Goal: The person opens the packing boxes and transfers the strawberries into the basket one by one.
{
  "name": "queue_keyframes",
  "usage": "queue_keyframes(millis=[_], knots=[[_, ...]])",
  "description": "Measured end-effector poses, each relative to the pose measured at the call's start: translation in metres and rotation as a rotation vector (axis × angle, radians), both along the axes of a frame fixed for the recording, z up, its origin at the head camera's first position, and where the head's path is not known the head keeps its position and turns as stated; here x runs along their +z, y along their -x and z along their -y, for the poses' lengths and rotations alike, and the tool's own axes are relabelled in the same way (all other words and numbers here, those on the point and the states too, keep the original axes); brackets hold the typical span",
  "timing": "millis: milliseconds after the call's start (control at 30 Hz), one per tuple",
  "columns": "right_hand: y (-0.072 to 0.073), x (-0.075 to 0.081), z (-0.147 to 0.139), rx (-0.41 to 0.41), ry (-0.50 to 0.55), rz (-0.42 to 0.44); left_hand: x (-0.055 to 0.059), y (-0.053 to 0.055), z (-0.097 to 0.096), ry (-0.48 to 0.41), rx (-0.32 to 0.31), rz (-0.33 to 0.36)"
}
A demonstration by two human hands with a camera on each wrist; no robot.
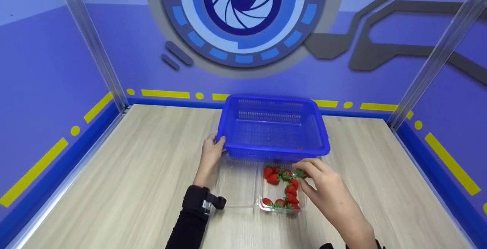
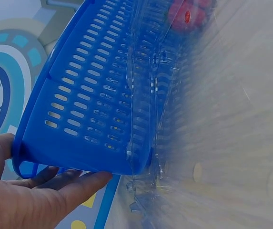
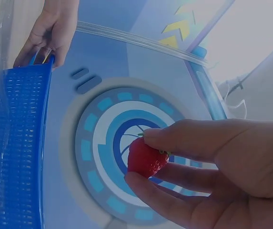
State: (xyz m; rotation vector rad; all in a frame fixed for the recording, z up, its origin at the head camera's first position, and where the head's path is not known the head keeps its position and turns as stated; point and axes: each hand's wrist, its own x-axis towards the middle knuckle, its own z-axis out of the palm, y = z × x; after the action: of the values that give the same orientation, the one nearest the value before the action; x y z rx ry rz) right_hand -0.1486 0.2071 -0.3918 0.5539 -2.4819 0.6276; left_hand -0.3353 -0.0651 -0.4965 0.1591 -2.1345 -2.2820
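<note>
A blue plastic basket stands at the back middle of the table. My left hand grips its left end, thumb on the rim and fingers under it in the left wrist view. In front of the basket lies an opened clear plastic box, with several strawberries along its edges. Above the box's right side, my right hand pinches a strawberry between thumb and fingertips. A speck of red shows at the basket's near inner side; what it is I cannot tell.
The box's clear lid lies spread to the left, partly beside the left forearm. A blue patterned wall rises behind the basket. Metal posts stand at the back corners, and the table is pale wood.
</note>
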Motion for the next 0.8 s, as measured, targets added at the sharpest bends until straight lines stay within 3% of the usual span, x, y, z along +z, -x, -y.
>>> queue_keyframes(millis=[233, 567, 700, 800], knots=[[0.001, -0.002, 0.0, 0.016, 0.004, -0.016, -0.001, -0.003, 0.0, -0.08, -0.013, 0.009], [0.007, -0.007, 0.004, 0.018, -0.015, 0.061, -0.001, -0.005, 0.001, -0.175, -0.042, 0.01], [0.01, -0.011, 0.007, 0.008, -0.026, 0.068, -0.001, -0.004, 0.001, -0.139, -0.036, 0.009], [0.014, -0.018, 0.011, 0.046, -0.042, 0.052, -0.001, -0.003, 0.001, -0.076, -0.029, 0.008]])
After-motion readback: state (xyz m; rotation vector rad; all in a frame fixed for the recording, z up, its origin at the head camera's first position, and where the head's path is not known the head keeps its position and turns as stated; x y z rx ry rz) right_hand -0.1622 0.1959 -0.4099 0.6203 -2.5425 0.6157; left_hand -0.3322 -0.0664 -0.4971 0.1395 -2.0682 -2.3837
